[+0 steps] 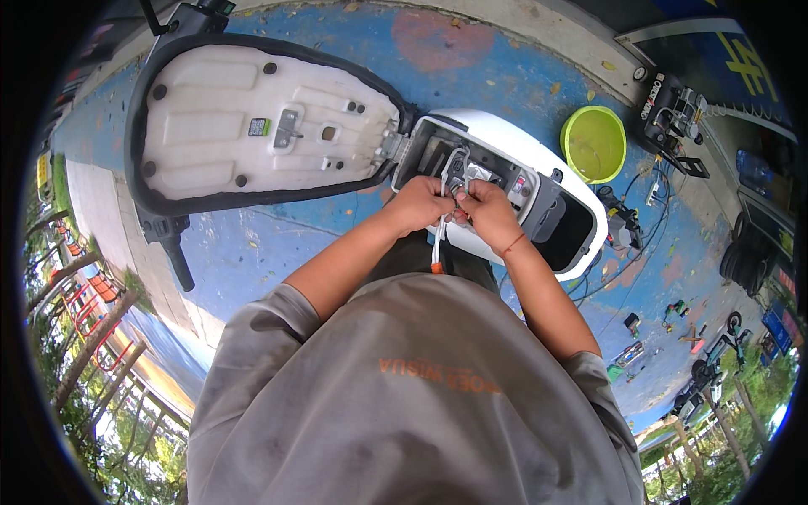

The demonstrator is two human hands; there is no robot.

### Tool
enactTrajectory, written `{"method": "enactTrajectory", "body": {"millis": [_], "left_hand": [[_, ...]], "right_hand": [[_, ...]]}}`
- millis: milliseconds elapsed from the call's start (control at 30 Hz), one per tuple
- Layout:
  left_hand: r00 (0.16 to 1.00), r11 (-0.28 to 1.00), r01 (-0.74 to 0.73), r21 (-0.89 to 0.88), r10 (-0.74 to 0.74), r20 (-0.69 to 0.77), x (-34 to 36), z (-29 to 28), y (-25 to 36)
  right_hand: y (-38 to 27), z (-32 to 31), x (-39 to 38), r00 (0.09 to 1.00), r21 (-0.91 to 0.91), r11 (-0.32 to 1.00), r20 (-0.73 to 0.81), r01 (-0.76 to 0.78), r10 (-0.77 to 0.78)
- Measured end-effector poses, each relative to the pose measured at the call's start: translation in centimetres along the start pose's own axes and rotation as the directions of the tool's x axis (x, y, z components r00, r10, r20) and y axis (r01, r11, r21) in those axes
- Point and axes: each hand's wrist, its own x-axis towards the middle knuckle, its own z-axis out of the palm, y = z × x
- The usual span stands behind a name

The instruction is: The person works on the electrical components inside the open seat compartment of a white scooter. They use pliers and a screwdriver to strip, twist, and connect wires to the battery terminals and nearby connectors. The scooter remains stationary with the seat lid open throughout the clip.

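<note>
A white electric scooter [484, 126] stands before me with its seat [206, 114] flipped up, the pale underside showing. Over its open under-seat compartment [431, 135], both hands meet. My left hand [417, 206] is closed in a pinch on a white cable [442, 231], which hangs below the fingers to an orange end [437, 268]. My right hand [492, 215] is also closed, its thumb and fingertips touching the left fingers. A bit of red shows between them, but what the right fingertips grip is too small to make out. More white cable loops inside the compartment.
A yellow-green basin [593, 145] stands on the blue painted ground beyond the scooter. Right of it are a black air compressor [661, 114], a dark power tool [621, 223] and black cables. Small tools [627, 358] lie at the lower right, near stacked tyres [742, 261].
</note>
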Motion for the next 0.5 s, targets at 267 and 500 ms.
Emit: {"method": "enactTrajectory", "body": {"millis": [267, 500], "left_hand": [[0.998, 0.977, 0.038, -0.209, -0.047, -0.039, 0.0, -1.9, -0.5], [0.996, 0.964, 0.077, -0.255, -0.065, 0.056, -1.0, -0.1, 0.7]], "right_hand": [[0.2, -1.5, -1.5, 0.998, 0.217, 0.976, 0.066, -0.004, -0.011], [2.7, -1.0, -1.1, 0.998, 0.392, 0.918, 0.003, 0.054, -0.060]]}}
